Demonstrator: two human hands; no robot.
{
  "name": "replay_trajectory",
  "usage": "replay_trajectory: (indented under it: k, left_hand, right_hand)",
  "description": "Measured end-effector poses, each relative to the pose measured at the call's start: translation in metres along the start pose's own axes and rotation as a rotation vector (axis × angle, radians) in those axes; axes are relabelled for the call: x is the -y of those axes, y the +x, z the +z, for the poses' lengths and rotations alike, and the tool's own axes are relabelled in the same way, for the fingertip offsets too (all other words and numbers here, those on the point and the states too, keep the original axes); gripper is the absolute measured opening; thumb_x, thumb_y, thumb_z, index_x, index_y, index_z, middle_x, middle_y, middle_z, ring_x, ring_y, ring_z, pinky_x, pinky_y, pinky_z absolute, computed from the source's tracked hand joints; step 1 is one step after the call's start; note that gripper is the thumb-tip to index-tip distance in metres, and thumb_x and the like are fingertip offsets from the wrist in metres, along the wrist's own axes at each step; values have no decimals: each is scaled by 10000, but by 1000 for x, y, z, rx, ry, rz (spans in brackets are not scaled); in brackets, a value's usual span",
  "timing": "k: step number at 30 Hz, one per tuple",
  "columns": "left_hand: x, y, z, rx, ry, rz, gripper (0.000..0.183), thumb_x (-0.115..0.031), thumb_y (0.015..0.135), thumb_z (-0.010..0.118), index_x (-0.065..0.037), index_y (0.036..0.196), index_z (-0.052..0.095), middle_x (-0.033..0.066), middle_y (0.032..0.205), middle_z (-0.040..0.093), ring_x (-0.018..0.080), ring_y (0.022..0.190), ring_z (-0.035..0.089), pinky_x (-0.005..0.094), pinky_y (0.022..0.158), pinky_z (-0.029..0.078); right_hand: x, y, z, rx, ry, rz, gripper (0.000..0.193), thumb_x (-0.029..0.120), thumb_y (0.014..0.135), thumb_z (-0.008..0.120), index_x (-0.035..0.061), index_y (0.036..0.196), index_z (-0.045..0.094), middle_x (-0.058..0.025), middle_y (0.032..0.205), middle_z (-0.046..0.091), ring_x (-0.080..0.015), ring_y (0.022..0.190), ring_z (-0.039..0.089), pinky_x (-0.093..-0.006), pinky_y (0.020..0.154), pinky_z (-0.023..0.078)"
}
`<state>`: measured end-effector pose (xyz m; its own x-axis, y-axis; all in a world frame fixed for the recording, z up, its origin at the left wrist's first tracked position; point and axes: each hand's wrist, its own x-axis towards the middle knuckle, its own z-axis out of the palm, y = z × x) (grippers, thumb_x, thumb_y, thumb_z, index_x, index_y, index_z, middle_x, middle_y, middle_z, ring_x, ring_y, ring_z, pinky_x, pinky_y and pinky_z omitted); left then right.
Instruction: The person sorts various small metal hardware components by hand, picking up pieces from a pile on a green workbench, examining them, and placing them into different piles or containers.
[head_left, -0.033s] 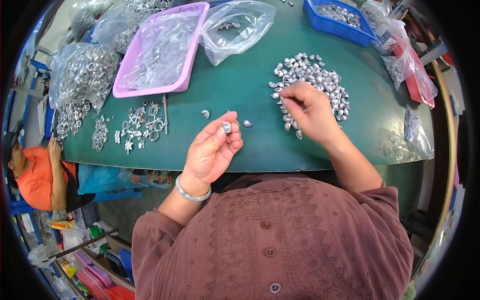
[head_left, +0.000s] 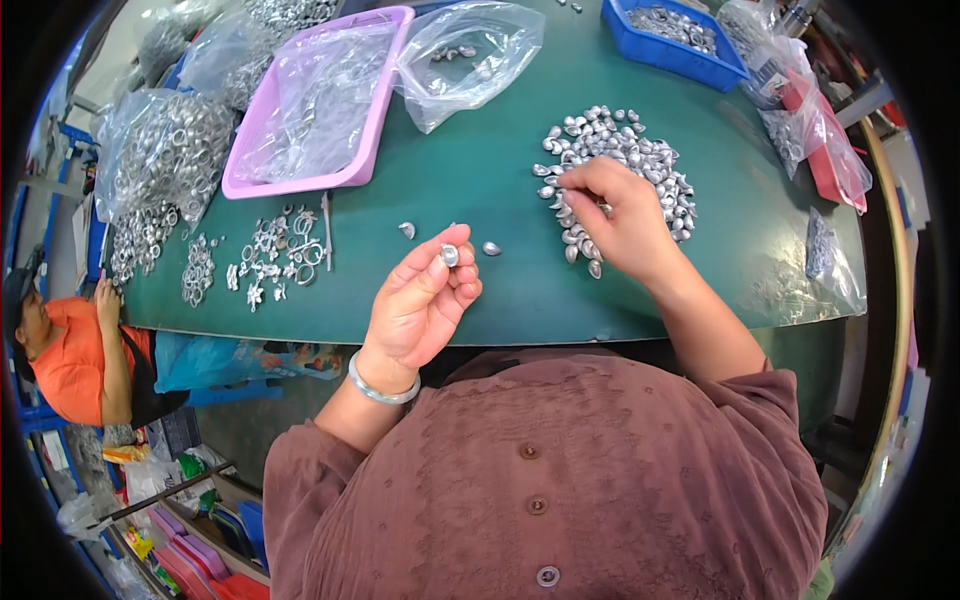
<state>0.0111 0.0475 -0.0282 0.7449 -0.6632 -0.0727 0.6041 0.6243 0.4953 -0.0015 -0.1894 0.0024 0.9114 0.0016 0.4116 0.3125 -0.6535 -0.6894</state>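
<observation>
My left hand [head_left: 417,300], palm up, pinches a small silver metal shell piece [head_left: 450,256] between thumb and fingers, its shiny hollow face showing. Just beyond that hand, two loose shell pieces lie on the green table: one silver piece [head_left: 407,230] to its left, another teardrop-shaped piece [head_left: 491,248] to its right. My right hand [head_left: 620,215] reaches over the left side of a pile of silver teardrop-shaped pieces [head_left: 640,150]. Its thumb and forefinger are bent together at the pile's edge; what is between them, if anything, is hidden.
A pink basket [head_left: 374,150] lined with clear plastic stands at the far left, beside an open clear bag [head_left: 510,60]. Ring-like castings [head_left: 300,245] lie left of my hands. A blue tray [head_left: 690,62] and a red bin [head_left: 830,180] stand right. Another person [head_left: 80,360] sits at left.
</observation>
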Motion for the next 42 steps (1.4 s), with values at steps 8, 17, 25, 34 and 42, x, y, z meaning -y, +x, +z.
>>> replay_trajectory:
  k: [8, 17, 25, 34, 42]
  left_hand:
    - [1, 3, 6, -97, 85, -22, 249, -66, 864, 472, -9, 1104, 507, 68, 955, 553, 142, 831, 537, 264, 744, 447]
    - [-5, 1, 9, -266, 271, -56, 179, -123, 854, 510, -20, 999, 532, 44, 851, 558, 113, 729, 524, 225, 630, 424]
    - [-2, 16, 34, -273, 441, 19, 172, -129, 868, 514, -33, 1007, 548, -28, 721, 494, 35, 564, 385, 164, 479, 309]
    - [-1, 17, 29, -227, 463, 29, 156, -136, 871, 509, -26, 954, 580, -30, 682, 474, 42, 529, 359, 176, 456, 281]
    - [-2, 17, 28, -184, 430, -5, 165, -152, 875, 505, -29, 957, 578, -19, 682, 470, 48, 525, 351, 179, 455, 278]
  right_hand:
    - [-25, 38, 13, 172, -543, -185, 101, 146, 700, 613, 63, 754, 633, -78, 779, 540, -260, 817, 514, -372, 739, 380]
    - [-25, 49, 31, 219, -540, -242, 134, 114, 689, 635, 45, 799, 600, -86, 746, 562, -254, 748, 536, -351, 692, 410]
    - [47, 17, 22, 227, 194, -91, 134, 98, 717, 611, 9, 811, 578, -116, 690, 577, -266, 670, 569, -347, 591, 453]
    - [46, -3, 25, 157, 366, -14, 165, 39, 721, 604, 29, 883, 578, -86, 749, 606, -238, 703, 584, -328, 626, 458]
    - [40, -7, 20, 125, 303, -95, 169, 29, 719, 603, 40, 882, 562, -71, 747, 608, -231, 703, 582, -316, 633, 447]
